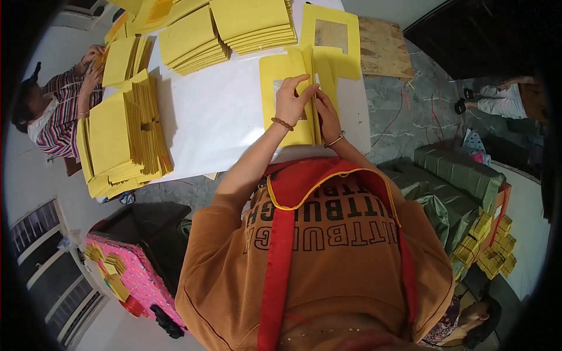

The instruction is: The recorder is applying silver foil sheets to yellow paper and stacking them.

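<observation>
In front of me at the table's near right lies a yellow paper sheet with a cut-out window (268, 88), its middle part folded up into a standing ridge. My left hand (290, 104), a beaded bracelet at its wrist, rests over the window area, with index finger and thumb spread toward the ridge. On the ridge's right side my right hand (329, 117), wearing a bangle, grips the folded paper; some of its fingers are hidden behind the fold. Another yellow windowed sheet (354, 41) lies flat just beyond.
Stacks of folded yellow paper (254, 23) line the white table's (205, 117) far side, with another tall stack (111, 128) at left. A co-worker in a striped top (58, 126) handles paper there. A plywood board (383, 50) and green wrapped bundles (459, 175) are at right.
</observation>
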Action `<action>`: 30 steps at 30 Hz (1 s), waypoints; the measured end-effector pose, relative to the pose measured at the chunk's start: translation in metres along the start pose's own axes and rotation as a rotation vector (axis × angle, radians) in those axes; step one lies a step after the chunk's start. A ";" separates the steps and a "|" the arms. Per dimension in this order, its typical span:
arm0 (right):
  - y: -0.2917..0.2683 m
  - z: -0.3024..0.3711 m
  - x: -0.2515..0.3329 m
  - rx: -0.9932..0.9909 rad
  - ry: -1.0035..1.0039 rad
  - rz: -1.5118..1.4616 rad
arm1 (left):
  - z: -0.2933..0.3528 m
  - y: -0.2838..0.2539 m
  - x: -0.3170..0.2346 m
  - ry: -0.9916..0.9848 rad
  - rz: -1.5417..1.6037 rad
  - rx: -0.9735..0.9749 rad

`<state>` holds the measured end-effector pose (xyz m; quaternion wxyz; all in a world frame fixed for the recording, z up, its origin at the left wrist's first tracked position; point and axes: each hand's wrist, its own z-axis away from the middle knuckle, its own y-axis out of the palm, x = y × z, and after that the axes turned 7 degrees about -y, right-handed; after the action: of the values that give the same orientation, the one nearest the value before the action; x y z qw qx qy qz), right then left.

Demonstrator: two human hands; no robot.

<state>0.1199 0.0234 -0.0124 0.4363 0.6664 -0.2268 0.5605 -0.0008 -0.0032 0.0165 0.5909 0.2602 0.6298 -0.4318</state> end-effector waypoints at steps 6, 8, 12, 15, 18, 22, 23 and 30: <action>0.002 0.001 0.009 0.003 -0.008 0.047 | -0.001 0.000 0.007 0.011 0.016 0.009; 0.003 0.001 0.010 0.005 0.012 0.019 | -0.003 0.001 0.013 0.032 0.019 0.003; 0.003 0.001 0.008 -0.012 0.038 -0.063 | -0.003 0.006 0.025 0.087 0.081 -0.072; 0.004 0.001 0.010 -0.006 0.058 -0.080 | -0.002 0.006 0.025 0.022 0.132 -0.080; 0.004 0.002 0.012 -0.006 0.084 -0.094 | 0.000 0.004 0.016 -0.041 0.159 -0.074; 0.003 0.001 0.010 -0.011 0.059 -0.096 | 0.004 0.002 -0.003 -0.218 0.213 -0.065; 0.002 0.001 0.008 -0.008 0.057 -0.095 | 0.004 0.001 -0.001 -0.215 0.214 -0.068; 0.003 0.003 0.006 -0.010 0.001 0.026 | 0.002 0.001 -0.002 0.000 0.104 -0.127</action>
<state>0.1208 0.0199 -0.0060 0.4324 0.6609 -0.2378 0.5654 0.0012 -0.0045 0.0181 0.6279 0.2546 0.6416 -0.3597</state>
